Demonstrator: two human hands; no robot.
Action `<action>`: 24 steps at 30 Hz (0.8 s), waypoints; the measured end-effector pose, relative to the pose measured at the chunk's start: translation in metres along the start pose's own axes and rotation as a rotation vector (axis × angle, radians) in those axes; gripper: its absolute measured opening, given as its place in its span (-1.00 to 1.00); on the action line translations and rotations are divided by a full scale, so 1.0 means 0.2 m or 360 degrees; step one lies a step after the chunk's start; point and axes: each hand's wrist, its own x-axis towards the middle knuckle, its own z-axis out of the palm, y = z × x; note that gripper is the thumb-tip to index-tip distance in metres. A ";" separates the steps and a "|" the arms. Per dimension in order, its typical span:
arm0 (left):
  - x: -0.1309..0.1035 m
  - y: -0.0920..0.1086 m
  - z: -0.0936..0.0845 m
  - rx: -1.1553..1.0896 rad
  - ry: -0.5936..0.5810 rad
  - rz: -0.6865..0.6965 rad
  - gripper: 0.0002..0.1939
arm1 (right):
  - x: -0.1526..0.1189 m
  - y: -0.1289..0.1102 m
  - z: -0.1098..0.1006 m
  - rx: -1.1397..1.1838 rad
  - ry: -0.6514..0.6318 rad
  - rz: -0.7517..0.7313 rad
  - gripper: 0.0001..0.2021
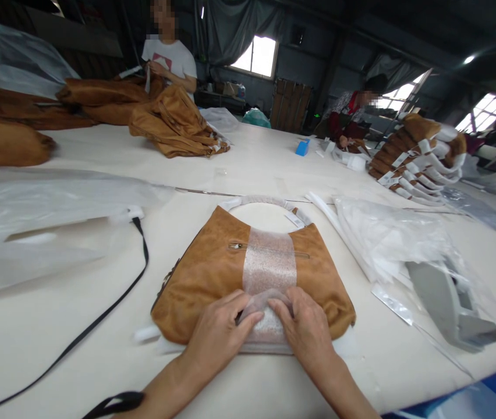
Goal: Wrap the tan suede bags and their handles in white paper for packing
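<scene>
A tan leather handbag (204, 262) lies flat on the white table in front of me, its handle (269, 201) wrapped in white material and pointing away. A band of translucent foam wrap (269, 256) runs down the bag's middle, across a zipped pocket. At the band's near end, my left hand (222, 326) pinches the wrap from the left. My right hand (307, 320) pinches it from the right, thumb toward the other thumb. A white tag (294, 219) hangs by the handle.
Clear plastic bags (388, 233) and a grey piece (440, 297) lie to the right. Plastic sheeting (47, 227) and a black cord (112, 302) are at left. Tan bags (178, 122) and a row of wrapped bags (414, 157) stand farther back. Two people work beyond.
</scene>
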 end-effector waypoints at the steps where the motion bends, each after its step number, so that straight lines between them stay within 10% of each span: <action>1: 0.00 0.00 0.01 -0.0031 0.0056 0.0025 -0.73 | 0.00 0.00 0.01 -0.0015 -0.0007 0.0013 -0.54; 9: -0.04 0.03 -0.02 0.0049 0.0675 0.0355 -0.84 | -0.01 -0.01 0.03 -0.0088 0.0030 0.0036 -0.57; 15: -0.13 0.04 0.02 0.0111 0.0176 0.0841 -0.70 | -0.01 -0.01 0.04 -0.0125 0.0028 0.0003 -0.59; 24: -0.11 -0.03 0.11 0.0814 0.0047 0.1011 -0.48 | 0.02 -0.01 0.04 0.0044 0.0005 0.0276 -0.81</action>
